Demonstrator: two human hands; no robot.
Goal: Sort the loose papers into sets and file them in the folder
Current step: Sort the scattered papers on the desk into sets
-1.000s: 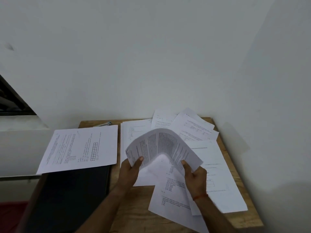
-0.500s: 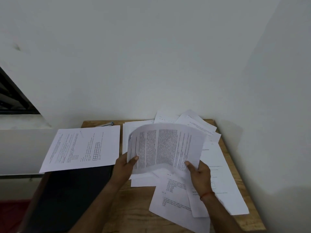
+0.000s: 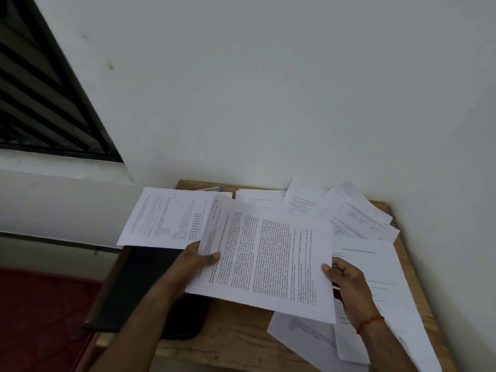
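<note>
I hold a printed sheet (image 3: 268, 259) flat above the small wooden table (image 3: 236, 342). My left hand (image 3: 192, 260) pinches its left edge, thumb on top. My right hand (image 3: 346, 283) pinches its right edge. A sheet with a small grid (image 3: 166, 218) lies on the black folder (image 3: 139, 288) at the left. Several loose papers (image 3: 362, 224) are spread over the table's right half, some under the held sheet.
A pen (image 3: 212, 188) lies at the table's back edge near the wall. White walls close in behind and on the right. A window with dark slats (image 3: 40, 103) is at the upper left. A red floor covering (image 3: 40, 318) shows below left.
The held sheet was arched upward between both hands; it is flattened now and has shifted left, toward the sheet on the folder. The camera has turned, showing more of the window.
</note>
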